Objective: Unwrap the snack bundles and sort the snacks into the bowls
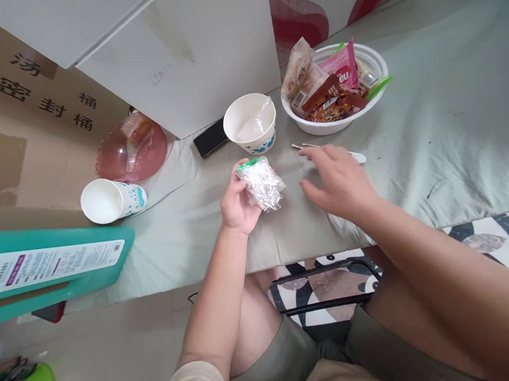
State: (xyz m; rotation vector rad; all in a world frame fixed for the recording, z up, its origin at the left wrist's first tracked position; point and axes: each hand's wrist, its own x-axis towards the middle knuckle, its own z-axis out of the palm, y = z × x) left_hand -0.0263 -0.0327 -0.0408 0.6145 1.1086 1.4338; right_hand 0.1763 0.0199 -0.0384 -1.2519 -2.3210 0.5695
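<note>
My left hand (pixel 238 202) is closed around a crinkled clear plastic bundle (pixel 265 184) with a green strip on its upper edge; what is inside it, if anything, I cannot make out. To its right, my right hand (pixel 337 177) is open, fingers spread, just over a thin tool with a white end (pixel 358 157). The hand hides the tool's middle, so its kind is unclear, and I cannot tell whether they touch. Just beyond the bundle stands a white paper bowl (pixel 250 122) with a blue pattern and clear plastic film inside.
A white plastic basin (pixel 319 128) of packaged snacks stands at the back right. Beside the paper bowl lies a black phone (pixel 210 138). A paper cup (pixel 102 201) lies tipped at left, near a pink ribbed dish (pixel 118 147). Boxes (pixel 212 55) line the back.
</note>
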